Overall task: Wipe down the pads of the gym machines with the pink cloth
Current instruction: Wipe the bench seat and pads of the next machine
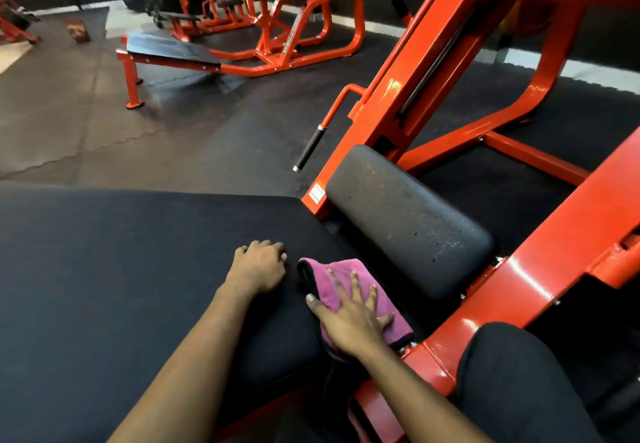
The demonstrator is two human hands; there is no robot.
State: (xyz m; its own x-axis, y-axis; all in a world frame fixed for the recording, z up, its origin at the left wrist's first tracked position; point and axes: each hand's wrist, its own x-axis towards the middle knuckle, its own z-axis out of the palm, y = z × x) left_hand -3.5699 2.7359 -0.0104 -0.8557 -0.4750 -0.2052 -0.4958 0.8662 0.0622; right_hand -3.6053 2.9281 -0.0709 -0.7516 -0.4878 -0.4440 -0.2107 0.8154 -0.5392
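Note:
A folded pink cloth (pixel 346 276) lies on the right end of a large black back pad (pixel 138 269). My right hand (pixel 353 318) presses flat on the cloth with fingers spread. Just left of the cloth, my left hand (pixel 259 266) rests on the pad, fingers loosely curled and holding nothing. A smaller rounded black pad (pixel 408 221) sits to the upper right, scuffed with pale specks, fixed to the red machine frame (pixel 519 287).
A black-gripped handle (pixel 308 148) juts out left of the small pad. My knee in dark trousers (pixel 519 373) is at the lower right. Another red machine with a black bench pad (pixel 169 49) stands across the dark rubber floor (pixel 173 138).

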